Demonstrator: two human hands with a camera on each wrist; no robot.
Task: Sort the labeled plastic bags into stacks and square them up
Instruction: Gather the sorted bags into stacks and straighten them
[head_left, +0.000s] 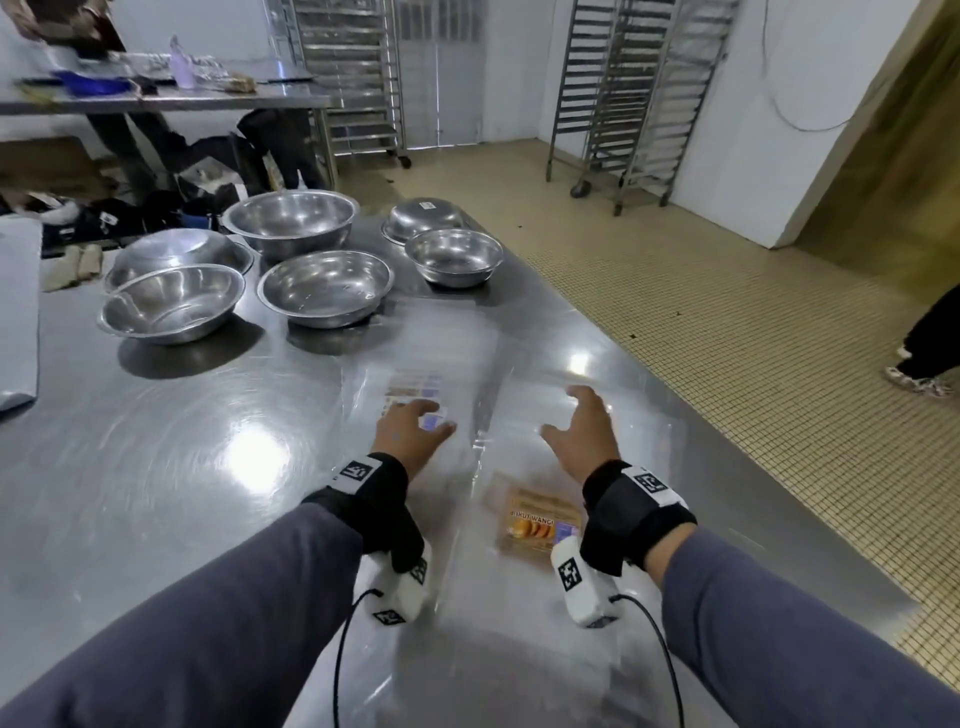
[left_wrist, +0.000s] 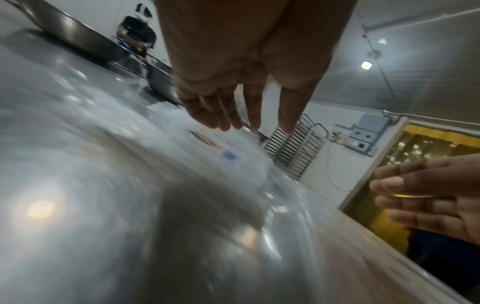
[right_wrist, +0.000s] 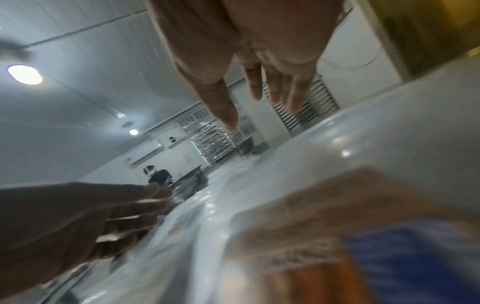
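two piles of clear plastic bags side by side on the steel bench (head_left: 171, 415), near its right edge. left pile (head_left: 415, 364) with a small printed label (head_left: 413, 392) facing up, far end reaching toward the bowls. right pile (head_left: 545, 467) just beside it, edges touching or overlapping along the middle, hard to tell which through the glare. orange and blue label (head_left: 540, 519) on the right pile, close to the body, just inside the right wrist.

left hand (head_left: 410, 428) palm down over the left pile, fingers straight and slightly spread, fingertips (head_left: 441, 428) on or just above the label; from the left wrist view (left_wrist: 228, 82) fingers extended over the plastic, a thin gap visible under the tips, contact not certain. holding nothing.

right hand (head_left: 584, 434) palm down over the far half of the right pile, fingers spread wide, thumb out toward the left pile. from the right wrist view (right_wrist: 246, 61) fingers straight, raised a little above the plastic, gripping nothing. label of that pile blurred and large in the near corner (right_wrist: 363, 246), behind the hand rather than under it.

hands near each other but apart, one over each pile.

beyond the piles, six steel bowls (head_left: 327, 286) on the bench, two turned upside down. wheeled racks (head_left: 623, 93) along the far wall, tiled floor (head_left: 727, 322) to the right, another person's feet at the right edge (head_left: 919, 379).
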